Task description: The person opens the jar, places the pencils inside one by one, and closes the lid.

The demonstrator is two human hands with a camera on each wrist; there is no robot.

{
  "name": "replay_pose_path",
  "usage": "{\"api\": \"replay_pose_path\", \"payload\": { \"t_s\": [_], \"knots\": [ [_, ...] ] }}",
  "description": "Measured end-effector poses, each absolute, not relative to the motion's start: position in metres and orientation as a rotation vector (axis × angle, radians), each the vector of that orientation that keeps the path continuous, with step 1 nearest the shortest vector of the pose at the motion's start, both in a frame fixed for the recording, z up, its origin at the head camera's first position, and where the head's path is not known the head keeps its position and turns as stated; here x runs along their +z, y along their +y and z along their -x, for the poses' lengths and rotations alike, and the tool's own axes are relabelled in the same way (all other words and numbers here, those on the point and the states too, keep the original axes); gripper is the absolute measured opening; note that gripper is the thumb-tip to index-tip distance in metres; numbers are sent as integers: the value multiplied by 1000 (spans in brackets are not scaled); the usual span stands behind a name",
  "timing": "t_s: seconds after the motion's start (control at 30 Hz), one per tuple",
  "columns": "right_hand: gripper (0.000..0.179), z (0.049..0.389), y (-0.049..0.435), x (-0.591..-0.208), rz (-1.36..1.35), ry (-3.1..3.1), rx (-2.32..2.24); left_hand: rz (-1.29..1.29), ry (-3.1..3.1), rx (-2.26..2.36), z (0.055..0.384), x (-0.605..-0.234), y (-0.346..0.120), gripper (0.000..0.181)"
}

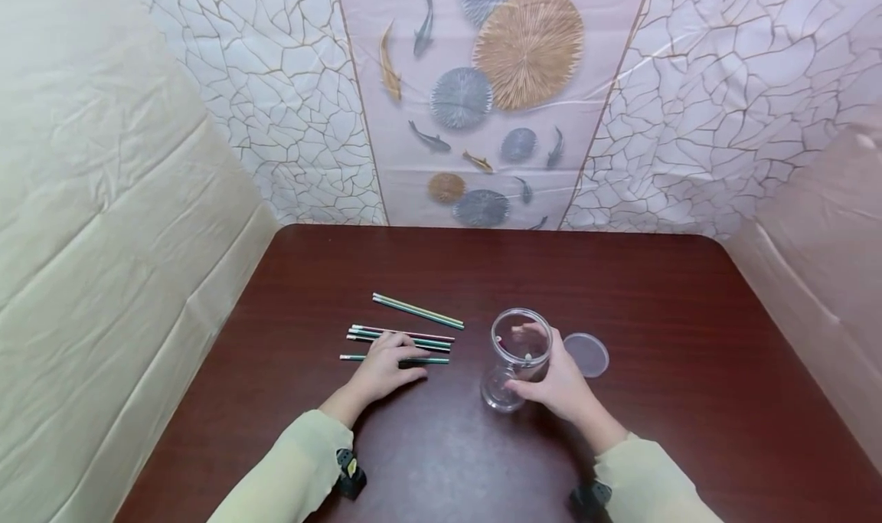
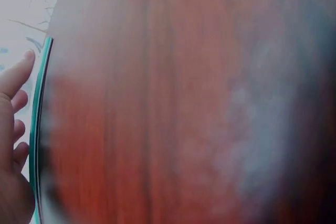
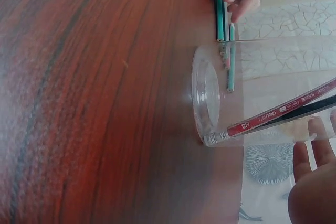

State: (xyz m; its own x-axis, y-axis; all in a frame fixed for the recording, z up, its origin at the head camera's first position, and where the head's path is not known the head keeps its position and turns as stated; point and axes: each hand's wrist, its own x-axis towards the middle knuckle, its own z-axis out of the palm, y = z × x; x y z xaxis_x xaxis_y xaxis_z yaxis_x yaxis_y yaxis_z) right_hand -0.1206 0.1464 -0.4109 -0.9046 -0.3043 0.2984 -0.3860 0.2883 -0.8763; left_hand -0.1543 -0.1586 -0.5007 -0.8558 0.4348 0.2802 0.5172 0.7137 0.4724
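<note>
A clear jar [image 1: 501, 389] stands on the table, its round mouth facing up. My right hand [image 1: 561, 381] grips its right side, thumb in front and fingers behind. Inside, a red pencil [image 3: 273, 111] and a dark pencil [image 3: 299, 113] lean against the wall, as the right wrist view shows. My left hand [image 1: 389, 366] lies over several pencils [image 1: 365, 338] left of the jar, its fingers loosely extended across them. Under that hand is a green pencil [image 1: 353, 357], partly hidden. From the left wrist, a green pencil [image 2: 35, 124] shows beside the fingers.
Behind the left hand, two pencils [image 1: 418, 311] lie side by side. A round translucent lid [image 1: 589, 354] is flat on the table, just right of the jar. The dark red table [image 1: 654, 301] meets a patterned backdrop [image 1: 276, 125] at the rear.
</note>
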Motion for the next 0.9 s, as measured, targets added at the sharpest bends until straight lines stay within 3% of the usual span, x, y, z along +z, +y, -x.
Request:
{"api": "replay_pose_path", "payload": {
  "t_s": [0.63, 0.9],
  "knots": [
    [79, 121, 149, -410, -654, -2496, 1694, 785, -2805, -796, 151, -503, -155, 16],
    [82, 131, 156, -435, -627, -2516, 1682, 731, -2780, -821, 147, -504, -150, 13]
  ]
}}
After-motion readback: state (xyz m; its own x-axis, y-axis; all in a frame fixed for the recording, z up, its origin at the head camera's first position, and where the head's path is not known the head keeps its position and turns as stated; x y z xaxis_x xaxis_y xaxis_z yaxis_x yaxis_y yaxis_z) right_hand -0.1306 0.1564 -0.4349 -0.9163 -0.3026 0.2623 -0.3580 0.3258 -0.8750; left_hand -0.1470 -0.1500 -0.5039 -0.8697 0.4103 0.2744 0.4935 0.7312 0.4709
